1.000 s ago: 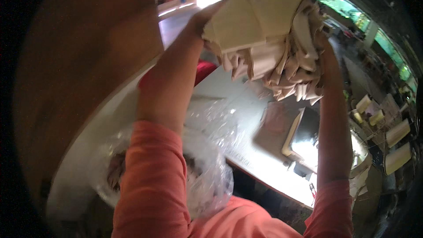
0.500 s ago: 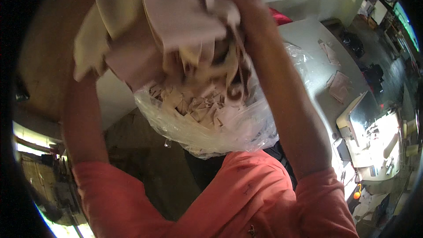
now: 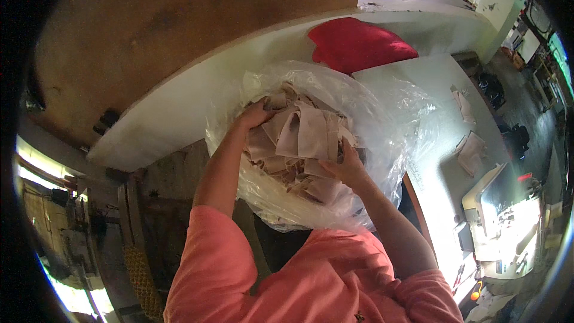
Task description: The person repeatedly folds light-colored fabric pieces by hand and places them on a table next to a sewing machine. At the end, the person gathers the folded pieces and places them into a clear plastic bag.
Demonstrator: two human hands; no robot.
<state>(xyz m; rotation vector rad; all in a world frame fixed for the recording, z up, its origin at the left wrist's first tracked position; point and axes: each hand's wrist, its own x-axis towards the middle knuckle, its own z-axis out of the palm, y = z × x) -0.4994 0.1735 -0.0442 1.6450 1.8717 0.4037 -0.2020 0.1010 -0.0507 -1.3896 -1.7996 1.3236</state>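
A clear plastic bag (image 3: 272,209) stands wide-mouthed in front of me, filled with a heap of beige-pink fabric pieces (image 3: 308,131). My left hand (image 3: 256,115) is at the heap's left side, its fingers curled over the edges of the pieces. On the right, my right hand (image 3: 348,166) grips the pile's edge, thumb on top and fingers apart from it along the side. Between both hands lies a folded flat piece uppermost. The bottom of the heap is hidden, and some fingertips disappear among the cloth.
A sewing machine (image 3: 499,215) with a bright lamp stands on the grey table (image 3: 430,90) at right. Loose fabric pieces (image 3: 471,152) lie on that table. Red cloth (image 3: 362,45) sits behind the bag, by a low white wall (image 3: 173,104). A brown board (image 3: 179,30) rises at far left.
Both hands have come down from above the bag, bringing the raised bundle of fabric pieces onto the heap inside. The red cloth and wall behind are now uncovered.
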